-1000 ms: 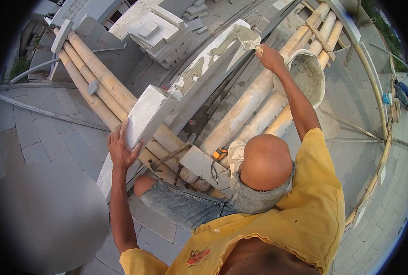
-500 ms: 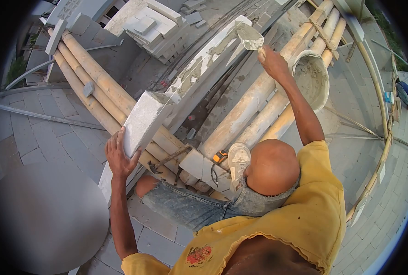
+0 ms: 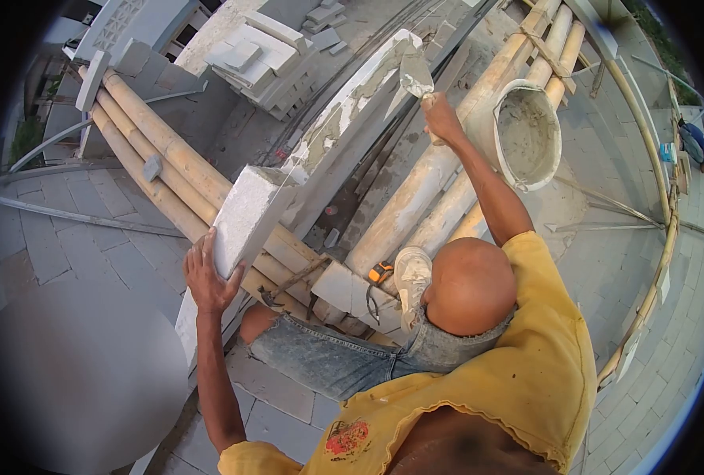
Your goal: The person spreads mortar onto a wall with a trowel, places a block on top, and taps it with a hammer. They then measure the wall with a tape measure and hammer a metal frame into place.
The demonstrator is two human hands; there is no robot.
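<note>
In the head view my right hand (image 3: pixel 442 119) is closed around the handle of a trowel (image 3: pixel 417 77). Its mortar-smeared blade lies at the far end of a narrow wall, on the mortar bed (image 3: pixel 332 125) along its top. My left hand (image 3: pixel 211 275) grips the near end of a white block (image 3: pixel 245 207), fingers along its left side and thumb across the end. This block stands on the same wall line, just nearer than the wet mortar. A bucket of mortar (image 3: pixel 557 150) sits to the right of my right forearm.
Bamboo poles (image 3: pixel 403 210) run on both sides of the wall. A hammer (image 3: pixel 288 283) and an orange tape measure (image 3: pixel 380 272) lie near my shoe (image 3: pixel 412 277). Stacked white blocks (image 3: pixel 261 59) stand below at the back. Another person (image 3: pixel 694 144) is far right.
My right hand and the trowel have moved a little left and nearer, bringing the blade onto the mortared wall top. My left hand stays on the block.
</note>
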